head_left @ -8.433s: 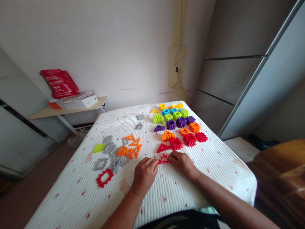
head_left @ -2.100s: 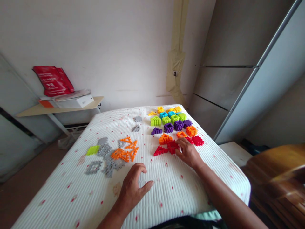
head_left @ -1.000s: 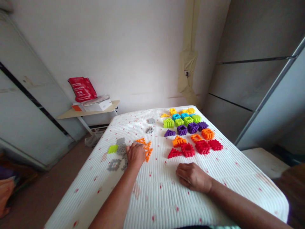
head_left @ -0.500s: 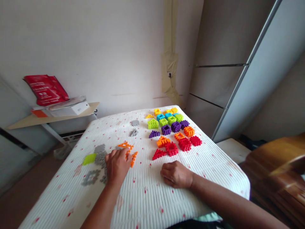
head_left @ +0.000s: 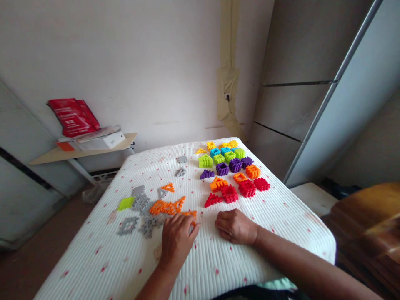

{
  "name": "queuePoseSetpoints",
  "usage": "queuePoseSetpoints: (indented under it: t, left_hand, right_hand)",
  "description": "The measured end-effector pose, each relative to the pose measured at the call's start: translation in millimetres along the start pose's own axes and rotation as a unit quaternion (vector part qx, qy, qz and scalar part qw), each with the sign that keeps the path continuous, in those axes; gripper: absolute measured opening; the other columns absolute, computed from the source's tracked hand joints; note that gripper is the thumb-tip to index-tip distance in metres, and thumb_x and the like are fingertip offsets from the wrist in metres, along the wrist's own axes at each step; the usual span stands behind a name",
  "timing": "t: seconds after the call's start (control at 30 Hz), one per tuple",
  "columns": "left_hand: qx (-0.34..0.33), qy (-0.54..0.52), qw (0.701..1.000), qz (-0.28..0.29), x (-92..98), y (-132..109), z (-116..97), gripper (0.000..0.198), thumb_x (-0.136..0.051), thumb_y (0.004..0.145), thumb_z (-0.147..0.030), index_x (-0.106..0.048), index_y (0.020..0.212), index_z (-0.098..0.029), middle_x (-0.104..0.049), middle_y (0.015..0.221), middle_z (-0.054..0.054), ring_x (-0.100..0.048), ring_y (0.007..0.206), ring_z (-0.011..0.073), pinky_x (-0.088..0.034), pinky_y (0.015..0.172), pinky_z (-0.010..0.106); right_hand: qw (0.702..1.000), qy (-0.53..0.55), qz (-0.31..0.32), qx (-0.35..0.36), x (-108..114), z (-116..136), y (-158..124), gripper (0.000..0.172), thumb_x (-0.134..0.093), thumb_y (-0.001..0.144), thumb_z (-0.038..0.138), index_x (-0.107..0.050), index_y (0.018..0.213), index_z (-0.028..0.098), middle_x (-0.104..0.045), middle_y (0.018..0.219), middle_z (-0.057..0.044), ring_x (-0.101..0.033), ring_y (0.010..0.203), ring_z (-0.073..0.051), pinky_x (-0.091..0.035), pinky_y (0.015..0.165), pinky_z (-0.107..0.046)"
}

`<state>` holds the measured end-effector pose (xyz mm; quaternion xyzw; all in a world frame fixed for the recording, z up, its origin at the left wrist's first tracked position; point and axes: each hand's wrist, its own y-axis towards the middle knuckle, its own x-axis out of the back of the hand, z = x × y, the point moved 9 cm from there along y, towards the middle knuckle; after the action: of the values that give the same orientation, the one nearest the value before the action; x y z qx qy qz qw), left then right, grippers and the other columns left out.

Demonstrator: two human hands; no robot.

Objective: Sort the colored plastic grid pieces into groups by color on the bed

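Note:
My left hand lies on the white quilted table cover, its fingers curled over an orange flat piece whose edge shows at the fingertips. My right hand rests beside it in a loose fist, with nothing visible in it. Just beyond the left hand lie loose orange triangle pieces and grey pieces. Ahead of the right hand stand red stacks, with a red triangle stack at their left.
Further back are sorted stacks in orange, purple, green, blue and yellow. A lime piece lies at the left. A shelf with a red bag and a white box stands by the wall.
My left hand has drawn back toward me from the orange pile, bringing an orange piece along the cover. My right hand has stayed in place in its fist.

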<state>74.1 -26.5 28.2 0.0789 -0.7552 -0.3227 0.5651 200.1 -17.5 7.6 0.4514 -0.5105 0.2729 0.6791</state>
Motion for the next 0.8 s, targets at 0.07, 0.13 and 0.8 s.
queuePoseSetpoints:
  t: [0.07,0.13,0.8]
  left_hand:
    - [-0.023,-0.069,0.997,0.007,-3.5,-0.7,-4.0,0.011,-0.056,0.081,-0.025,-0.061,0.073,-0.020,-0.063,0.066,0.000,-0.057,0.067,0.0155,-0.039,0.066,0.030]
    - [-0.015,-0.121,0.993,-0.004,-3.0,-0.9,1.9,0.014,-0.052,0.083,-0.022,-0.061,0.073,-0.019,-0.063,0.066,0.000,-0.057,0.064,0.0130,-0.042,0.065,0.027]
    - [0.102,-0.008,0.994,0.041,-12.3,-4.2,45.1,0.017,-0.054,0.074,-0.014,-0.064,0.087,-0.020,-0.063,0.092,0.005,-0.058,0.089,0.0208,-0.048,0.079,0.034]
  right_hand:
    - [1.000,0.003,-0.003,-0.001,2.5,0.8,0.7,0.016,-0.041,0.085,0.019,-0.050,0.072,0.018,-0.053,0.071,-0.002,-0.044,0.057,-0.011,-0.029,0.052,-0.025]
    - [1.000,0.006,-0.005,-0.002,3.8,1.0,0.8,0.017,-0.040,0.086,0.018,-0.050,0.072,0.018,-0.053,0.071,-0.002,-0.044,0.058,-0.011,-0.029,0.052,-0.025]
    - [1.000,0.012,-0.011,-0.004,-0.3,-1.8,-0.5,0.017,-0.040,0.086,0.018,-0.049,0.072,0.018,-0.053,0.073,-0.002,-0.045,0.059,-0.011,-0.029,0.053,-0.025]
